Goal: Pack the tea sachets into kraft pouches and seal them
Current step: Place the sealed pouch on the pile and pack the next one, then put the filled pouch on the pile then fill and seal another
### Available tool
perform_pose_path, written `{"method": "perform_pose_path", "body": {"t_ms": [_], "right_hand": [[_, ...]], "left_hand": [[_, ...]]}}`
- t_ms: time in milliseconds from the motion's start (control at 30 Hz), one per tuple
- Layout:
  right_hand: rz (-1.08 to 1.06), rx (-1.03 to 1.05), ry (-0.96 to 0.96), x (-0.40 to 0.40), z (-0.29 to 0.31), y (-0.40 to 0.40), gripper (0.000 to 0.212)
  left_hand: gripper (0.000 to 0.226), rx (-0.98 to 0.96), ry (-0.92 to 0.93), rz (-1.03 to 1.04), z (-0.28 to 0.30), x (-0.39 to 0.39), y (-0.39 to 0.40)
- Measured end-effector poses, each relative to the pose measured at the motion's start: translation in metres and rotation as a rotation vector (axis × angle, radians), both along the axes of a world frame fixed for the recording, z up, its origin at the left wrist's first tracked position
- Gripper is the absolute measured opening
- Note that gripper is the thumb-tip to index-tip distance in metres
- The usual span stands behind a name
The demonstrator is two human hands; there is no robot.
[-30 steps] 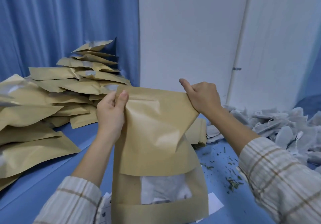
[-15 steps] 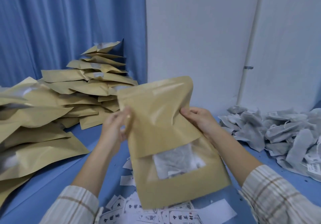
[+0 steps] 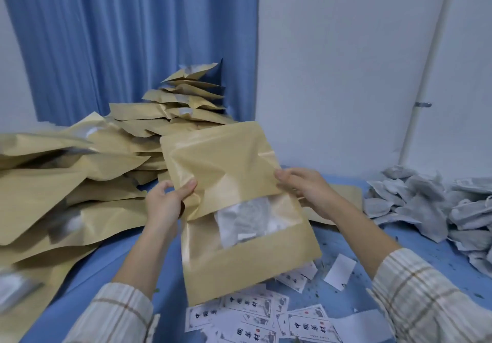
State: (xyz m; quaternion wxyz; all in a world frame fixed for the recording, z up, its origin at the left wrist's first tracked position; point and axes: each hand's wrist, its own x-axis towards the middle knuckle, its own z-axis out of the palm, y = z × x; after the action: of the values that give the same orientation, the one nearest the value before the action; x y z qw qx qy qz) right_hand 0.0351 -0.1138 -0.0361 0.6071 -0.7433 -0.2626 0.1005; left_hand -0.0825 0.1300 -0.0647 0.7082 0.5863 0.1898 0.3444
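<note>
Left hand (image 3: 165, 204): pinches the left edge of a kraft pouch (image 3: 234, 209), thumb on the front, fingers curled behind.
Right hand (image 3: 306, 191): grips the right edge at about the same height, fingers wrapped round the side.
Pouch: held upright and slightly tilted above the blue surface (image 3: 111, 257), between the two hands; white tea sachets (image 3: 245, 220) show through its clear window, so it is filled.
Top edge: looks flat and closed, though whether the seal is pressed fully shut cannot be told.
Done: a large heap of packed pouches (image 3: 80, 172) lies to the left, rising against the blue curtain (image 3: 127, 44).
Left to do: a pile of loose sachets (image 3: 431, 204) waits at the right, near the white wall; judged from this, packing is well along but far from finished.
Near edge: printed labels (image 3: 266, 321) and scraps of tea leaf lie scattered below the held pouch.
</note>
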Motion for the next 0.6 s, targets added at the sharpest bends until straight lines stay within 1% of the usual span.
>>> {"method": "perform_pose_path", "body": {"t_ms": [33,67,100,133,233,300,367,400,433,467,500,533,567,600], "right_hand": [[0.097,-0.025,0.051,-0.001,-0.005,0.003,0.045],[0.15,-0.016,0.09,-0.001,-0.01,0.008,0.045],[0.16,0.027,0.115,-0.001,-0.015,0.016,0.04],[0.14,0.087,0.132,-0.001,-0.018,0.025,0.034],[0.052,0.241,0.182,0.003,-0.02,0.058,0.016],[0.012,0.334,0.251,0.007,-0.017,0.088,0.012],[-0.018,0.418,0.296,0.008,-0.005,0.136,0.013],[0.0,0.451,0.31,0.006,0.006,0.168,0.017],[0.069,0.485,0.349,0.0,0.019,0.202,0.025],[0.196,0.504,0.422,-0.008,0.034,0.236,0.036],[0.337,0.471,0.509,-0.019,0.046,0.268,0.047],[0.441,0.371,0.55,-0.03,0.055,0.295,0.058],[0.484,0.233,0.533,-0.039,0.058,0.316,0.067],[0.47,0.109,0.488,-0.045,0.056,0.33,0.073]], "left_hand": [[0.021,-0.033,-0.017,0.017,0.001,-0.003,0.007],[0.021,-0.062,-0.031,0.019,0.001,-0.006,0.013],[0.02,-0.087,-0.042,0.002,0.002,-0.008,0.019],[0.022,-0.122,-0.049,-0.039,0.002,-0.01,0.026],[0.051,-0.232,-0.033,-0.201,-0.003,-0.019,0.044],[0.059,-0.304,-0.031,-0.23,-0.015,-0.027,0.057],[0.062,-0.429,-0.081,-0.251,-0.03,-0.032,0.066],[0.067,-0.494,-0.107,-0.262,-0.036,-0.03,0.07],[0.071,-0.542,-0.125,-0.273,-0.038,-0.026,0.072],[0.073,-0.563,-0.138,-0.277,-0.037,-0.021,0.075],[0.074,-0.568,-0.149,-0.272,-0.032,-0.014,0.077],[0.074,-0.574,-0.157,-0.249,-0.025,-0.008,0.078],[0.073,-0.583,-0.167,-0.216,-0.019,-0.003,0.081],[0.072,-0.582,-0.173,-0.178,-0.013,0.001,0.085]]}}
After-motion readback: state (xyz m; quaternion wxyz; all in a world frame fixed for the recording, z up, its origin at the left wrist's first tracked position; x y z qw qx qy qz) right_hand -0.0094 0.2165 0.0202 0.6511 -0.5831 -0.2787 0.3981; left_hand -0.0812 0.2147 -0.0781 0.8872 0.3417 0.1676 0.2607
